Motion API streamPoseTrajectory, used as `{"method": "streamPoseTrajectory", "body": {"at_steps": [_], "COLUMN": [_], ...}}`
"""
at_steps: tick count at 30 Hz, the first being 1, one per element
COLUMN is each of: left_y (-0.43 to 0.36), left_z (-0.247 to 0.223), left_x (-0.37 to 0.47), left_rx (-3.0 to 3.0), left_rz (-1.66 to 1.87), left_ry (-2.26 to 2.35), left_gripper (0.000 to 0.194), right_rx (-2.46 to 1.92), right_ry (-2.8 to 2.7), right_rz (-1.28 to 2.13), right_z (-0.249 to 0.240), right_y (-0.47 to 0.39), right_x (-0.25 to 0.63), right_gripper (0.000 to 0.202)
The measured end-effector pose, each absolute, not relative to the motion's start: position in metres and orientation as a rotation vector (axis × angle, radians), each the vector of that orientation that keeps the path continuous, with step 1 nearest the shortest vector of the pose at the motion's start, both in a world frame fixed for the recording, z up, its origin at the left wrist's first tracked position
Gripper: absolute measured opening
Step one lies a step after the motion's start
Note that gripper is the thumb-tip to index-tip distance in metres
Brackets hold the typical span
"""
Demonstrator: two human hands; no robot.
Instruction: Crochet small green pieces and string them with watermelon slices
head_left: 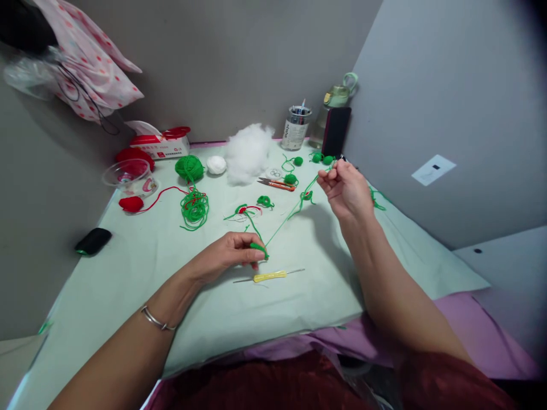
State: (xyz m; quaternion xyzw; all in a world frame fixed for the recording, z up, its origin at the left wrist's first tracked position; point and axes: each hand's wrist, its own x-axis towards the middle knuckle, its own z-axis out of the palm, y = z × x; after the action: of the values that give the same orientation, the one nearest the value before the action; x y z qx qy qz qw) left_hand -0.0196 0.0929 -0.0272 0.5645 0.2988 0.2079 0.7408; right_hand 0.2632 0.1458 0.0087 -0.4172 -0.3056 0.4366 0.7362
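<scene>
My left hand [239, 250], low over the middle of the table, pinches a small green crocheted piece [259, 249] between thumb and fingers. A green yarn strand [282, 224] runs taut from this piece up to my right hand [344, 185]. The right fingers are closed on the strand; whether they also hold a needle I cannot tell. Just below my left hand lies a crochet hook with a yellow handle [270, 277]. Beyond the hands are a red-and-green crocheted piece [243, 210], a small green piece [265, 201] and orange-handled thread snips [277, 184].
Toward the back stand white stuffing [248, 152], a green yarn ball [189, 168], a white ball [216, 165], a pen cup [294, 131], a phone [336, 131] and a bottle [318, 128]. Left are loose green yarn [195, 209], a plastic tub [143, 185] and a black object [93, 241].
</scene>
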Motion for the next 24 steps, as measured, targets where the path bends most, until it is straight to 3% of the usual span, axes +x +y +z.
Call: {"method": "streamPoseTrajectory", "body": {"at_steps": [7, 11, 15, 20, 24], "left_y": [0.094, 0.096, 0.101, 0.105, 0.105], "left_z": [-0.021, -0.023, -0.025, -0.022, -0.021], "left_x": [-0.025, -0.024, -0.023, -0.026, -0.028], "left_rx": [1.189, 1.160, 1.042, 0.970, 0.965], "left_rz": [0.466, 0.525, 0.719, 0.858, 0.901], "left_ry": [0.624, 0.706, 0.783, 0.853, 0.856], "left_gripper": [0.020, 0.022, 0.022, 0.024, 0.024], "right_rx": [-0.992, -1.265, -1.501, -1.343, -1.612], "right_ry": [-0.750, -1.270, -1.777, -2.393, -2.372], "right_rz": [0.815, 0.950, 0.559, 0.868, 0.519], "right_z": [0.005, 0.005, 0.008, 0.014, 0.008], "right_y": [0.150, 0.142, 0.128, 0.108, 0.111], "right_x": [0.270, 0.262, 0.247, 0.228, 0.234], "right_gripper": [0.027, 0.018, 0.018, 0.025, 0.018]}}
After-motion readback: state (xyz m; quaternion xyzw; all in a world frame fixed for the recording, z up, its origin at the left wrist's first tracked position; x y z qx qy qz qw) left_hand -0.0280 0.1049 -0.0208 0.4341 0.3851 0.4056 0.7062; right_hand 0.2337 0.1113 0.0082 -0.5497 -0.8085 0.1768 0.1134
